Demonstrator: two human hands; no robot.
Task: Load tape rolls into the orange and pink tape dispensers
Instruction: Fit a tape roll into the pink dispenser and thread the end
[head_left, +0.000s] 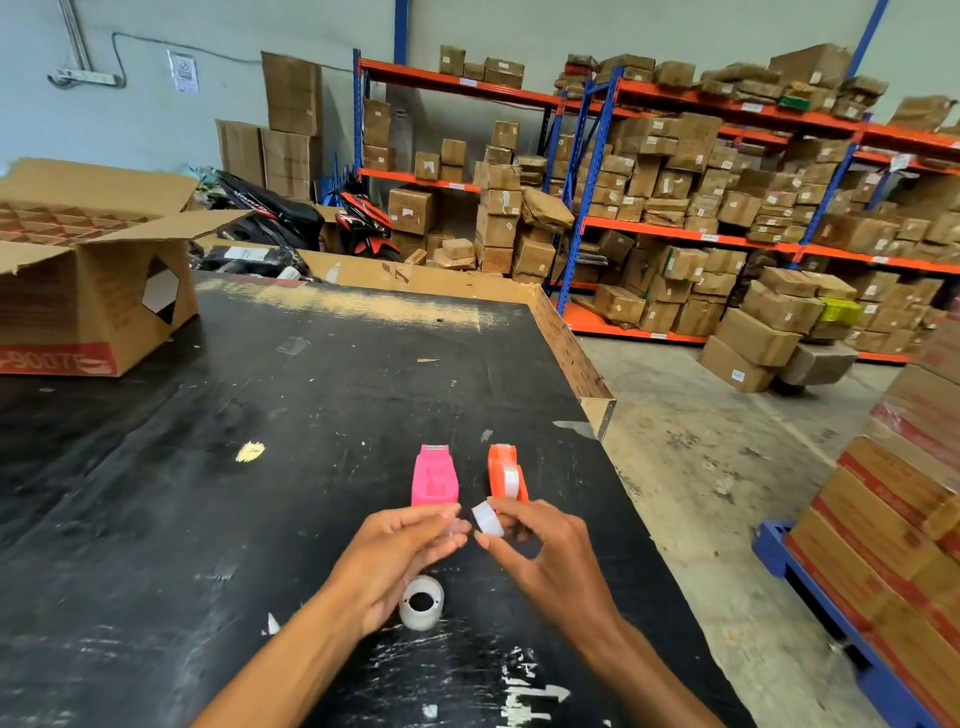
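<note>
On the black table (260, 415) a pink tape dispenser (434, 475) stands with its well empty. To its right is an orange dispenser (506, 470) with a clear roll seated in it. Just in front of them my right hand (540, 551) pinches a small clear tape roll (488, 518). My left hand (400, 551) is closed on a thin clear piece (453, 526) right beside that roll; it looks like the tape's loose end or a wrapper. Below my hands a stack of clear tape rolls (422, 603) rests on the table.
An open cardboard box (88, 291) lies at the table's far left. The table's right edge (602, 415) drops to a concrete floor. Stacked cartons on a blue pallet (883, 545) stand at the right. Shelves of boxes and parked scooters fill the back.
</note>
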